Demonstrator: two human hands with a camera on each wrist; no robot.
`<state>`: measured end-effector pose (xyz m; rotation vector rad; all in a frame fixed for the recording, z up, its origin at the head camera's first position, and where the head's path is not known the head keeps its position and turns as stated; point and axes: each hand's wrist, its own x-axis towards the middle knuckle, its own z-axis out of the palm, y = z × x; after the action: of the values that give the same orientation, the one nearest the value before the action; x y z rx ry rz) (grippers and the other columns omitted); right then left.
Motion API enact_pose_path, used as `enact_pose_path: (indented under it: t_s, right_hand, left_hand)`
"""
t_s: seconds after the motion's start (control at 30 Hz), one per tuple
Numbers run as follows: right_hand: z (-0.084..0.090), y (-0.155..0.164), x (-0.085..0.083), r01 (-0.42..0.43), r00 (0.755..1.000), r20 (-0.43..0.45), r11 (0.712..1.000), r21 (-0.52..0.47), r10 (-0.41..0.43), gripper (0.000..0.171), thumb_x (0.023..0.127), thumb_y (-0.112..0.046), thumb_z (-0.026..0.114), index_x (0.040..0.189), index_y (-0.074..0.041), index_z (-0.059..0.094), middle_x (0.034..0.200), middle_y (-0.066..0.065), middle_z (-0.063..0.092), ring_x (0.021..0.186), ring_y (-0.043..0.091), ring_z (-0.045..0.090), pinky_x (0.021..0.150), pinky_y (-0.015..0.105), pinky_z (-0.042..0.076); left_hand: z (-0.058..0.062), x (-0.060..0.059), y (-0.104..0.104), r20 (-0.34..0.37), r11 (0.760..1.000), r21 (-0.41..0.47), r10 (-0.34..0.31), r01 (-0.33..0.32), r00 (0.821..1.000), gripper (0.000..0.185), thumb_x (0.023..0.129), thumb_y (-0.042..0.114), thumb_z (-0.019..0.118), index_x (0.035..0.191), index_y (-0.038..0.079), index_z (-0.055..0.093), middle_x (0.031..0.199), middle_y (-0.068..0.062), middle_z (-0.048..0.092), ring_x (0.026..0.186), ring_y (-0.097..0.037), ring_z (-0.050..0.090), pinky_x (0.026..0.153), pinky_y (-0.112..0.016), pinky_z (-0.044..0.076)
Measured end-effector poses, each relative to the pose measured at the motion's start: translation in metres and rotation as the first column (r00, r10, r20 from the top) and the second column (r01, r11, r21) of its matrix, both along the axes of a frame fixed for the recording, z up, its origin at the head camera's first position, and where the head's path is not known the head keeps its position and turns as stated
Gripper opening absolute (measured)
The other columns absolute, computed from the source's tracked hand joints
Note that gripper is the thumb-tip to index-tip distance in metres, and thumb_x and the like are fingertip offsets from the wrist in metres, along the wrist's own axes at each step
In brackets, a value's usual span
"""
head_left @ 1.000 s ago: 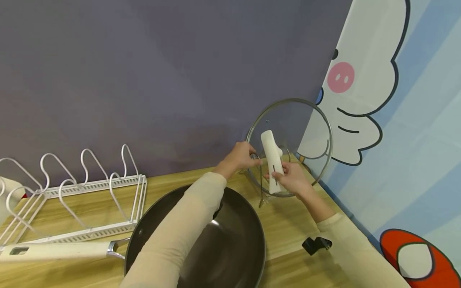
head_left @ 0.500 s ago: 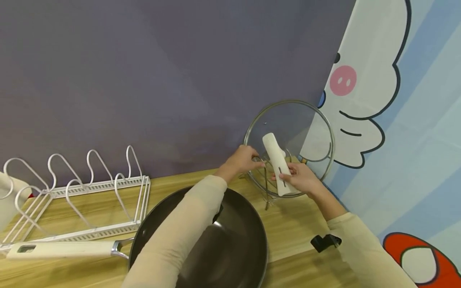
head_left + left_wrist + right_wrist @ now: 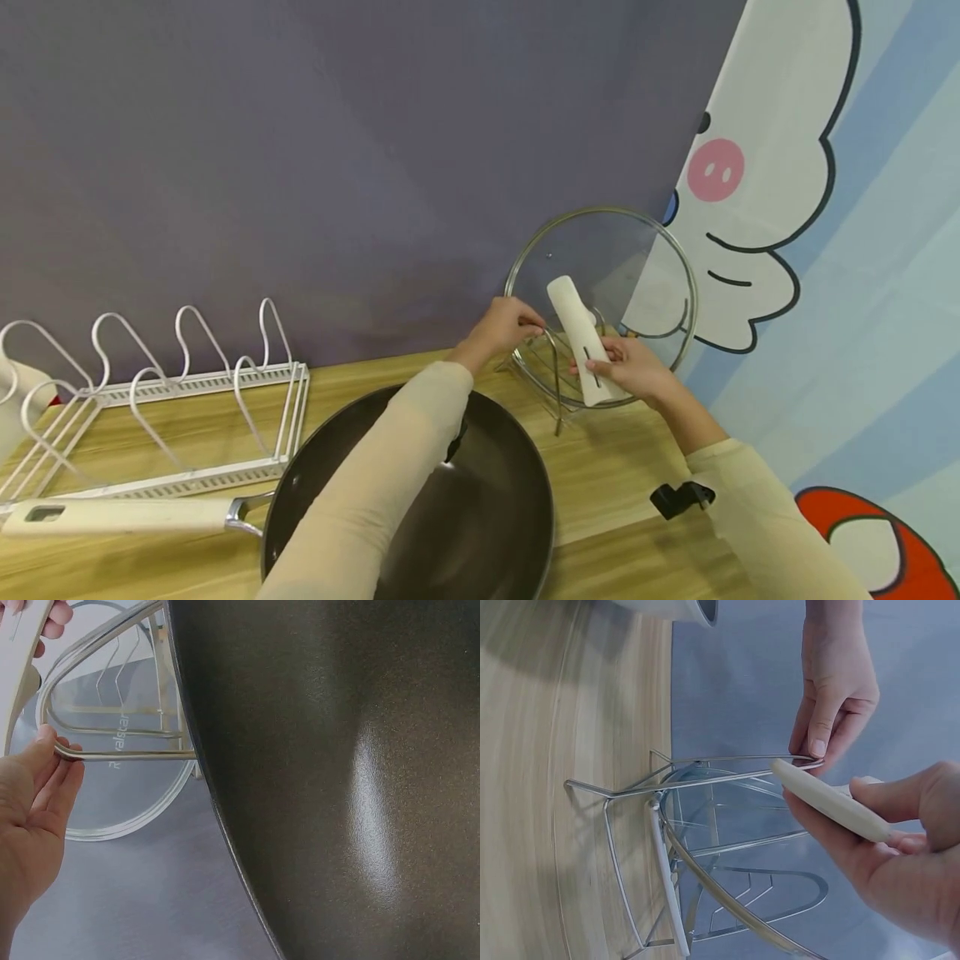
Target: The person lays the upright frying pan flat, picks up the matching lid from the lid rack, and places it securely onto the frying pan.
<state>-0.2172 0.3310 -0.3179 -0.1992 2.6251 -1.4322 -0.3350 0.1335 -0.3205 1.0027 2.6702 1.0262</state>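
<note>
A round glass lid (image 3: 637,258) with a metal rim stands nearly upright in a wire lid rack (image 3: 557,387) at the back right. My right hand (image 3: 630,365) grips the long cream handle (image 3: 572,317) on the lid's front, thumb on its near face and fingers behind. The left hand (image 3: 501,327) pinches the top bend of the rack's front wire loop (image 3: 112,755) between thumb and fingers. In the right wrist view the lid's rim (image 3: 727,896) sits down among the rack wires, close to the wooden table (image 3: 570,847).
Below my left forearm lies a large dark frying pan (image 3: 487,517), its cream handle (image 3: 127,517) pointing left. A white wire rack (image 3: 195,479) with several tall loops stands at the left. Grey cloth (image 3: 337,167) backs the table, and a cartoon-print curtain (image 3: 877,292) hangs at the right.
The lid's handle has tilted slightly, its lower end shifting right with my right hand. The left hand stays at the rack's loop. The view has shifted a little.
</note>
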Motion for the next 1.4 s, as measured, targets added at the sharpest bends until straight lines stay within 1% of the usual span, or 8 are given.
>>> enact_pose_path:
  t_s: [0.27,0.5,0.67,0.83,1.1,1.2,1.3,1.4]
  right_hand:
    - [-0.002,-0.002,0.000,0.006,1.000,0.003,1.000,-0.006,-0.006,0.044,0.098,-0.008,0.051,0.137,0.011,0.042,0.122,0.030,0.062,0.110,0.040,0.064,0.079,0.030,0.058]
    - [-0.001,-0.008,0.003,0.080,0.997,-0.006,0.996,0.027,-0.080,0.042,0.099,-0.008,0.049,0.136,0.011,0.043,0.120,0.026,0.065,0.111,0.039,0.064,0.083,0.034,0.057]
    - [0.000,-0.013,0.002,0.144,0.989,-0.052,0.985,0.093,-0.140,0.040,0.097,-0.011,0.054,0.131,0.011,0.049,0.114,0.023,0.068,0.104,0.035,0.067,0.079,0.032,0.056]
    - [-0.001,-0.017,-0.001,0.198,0.978,-0.094,0.973,0.116,-0.188,0.039,0.096,-0.010,0.056,0.127,0.013,0.052,0.109,0.024,0.070,0.098,0.035,0.069,0.073,0.028,0.056]
    - [-0.002,-0.023,-0.002,0.273,0.960,-0.110,0.950,0.149,-0.258,0.041,0.096,-0.013,0.056,0.128,0.012,0.052,0.105,0.023,0.071,0.096,0.036,0.068,0.073,0.035,0.056]
    - [-0.001,-0.026,-0.002,0.299,0.952,-0.120,0.938,0.176,-0.281,0.041,0.096,-0.015,0.056,0.127,0.012,0.053,0.109,0.026,0.069,0.097,0.038,0.067,0.072,0.035,0.055]
    - [0.001,-0.028,-0.001,0.322,0.945,-0.130,0.926,0.195,-0.301,0.041,0.096,-0.016,0.056,0.126,0.012,0.054,0.113,0.031,0.066,0.098,0.041,0.066,0.073,0.038,0.055]
    - [0.001,-0.029,-0.002,0.335,0.940,-0.135,0.923,0.187,-0.314,0.041,0.096,-0.017,0.056,0.125,0.012,0.055,0.109,0.028,0.068,0.097,0.040,0.066,0.074,0.039,0.056]
  left_hand:
    - [-0.002,0.000,-0.001,-0.022,0.999,0.020,0.034,-0.033,0.999,0.019,0.090,0.017,0.066,0.104,0.011,0.075,0.106,-0.005,0.075,0.098,-0.017,0.071,0.085,-0.026,0.058]
    - [-0.001,0.003,0.001,-0.003,0.998,-0.003,0.066,-0.066,0.998,0.021,0.091,0.021,0.064,0.107,0.012,0.074,0.107,-0.003,0.075,0.099,-0.017,0.070,0.085,-0.027,0.058]
    - [-0.001,0.004,0.002,0.004,0.995,-0.026,0.091,-0.091,0.996,0.024,0.091,0.024,0.064,0.110,0.012,0.073,0.110,-0.003,0.074,0.103,-0.017,0.069,0.087,-0.028,0.057]
    - [-0.001,0.005,0.001,0.001,0.995,-0.037,0.092,-0.092,0.996,0.027,0.091,0.026,0.064,0.112,0.012,0.072,0.112,-0.003,0.073,0.104,-0.017,0.068,0.088,-0.028,0.057]
    - [0.000,0.006,0.002,-0.022,0.995,-0.040,0.093,-0.094,0.995,0.028,0.091,0.027,0.065,0.111,0.010,0.072,0.111,-0.005,0.074,0.104,-0.019,0.069,0.089,-0.029,0.057]
    - [0.000,0.007,0.002,-0.028,0.993,-0.044,0.104,-0.105,0.994,0.028,0.090,0.028,0.065,0.110,0.011,0.073,0.110,-0.004,0.074,0.104,-0.018,0.069,0.089,-0.029,0.057]
    - [0.000,0.008,0.002,-0.024,0.992,-0.037,0.117,-0.118,0.993,0.027,0.090,0.029,0.066,0.109,0.011,0.073,0.109,-0.003,0.074,0.103,-0.018,0.069,0.087,-0.029,0.057]
    - [0.000,0.010,0.002,-0.010,0.991,-0.023,0.132,-0.132,0.991,0.027,0.089,0.029,0.067,0.108,0.011,0.074,0.109,-0.004,0.074,0.102,-0.019,0.070,0.087,-0.030,0.058]
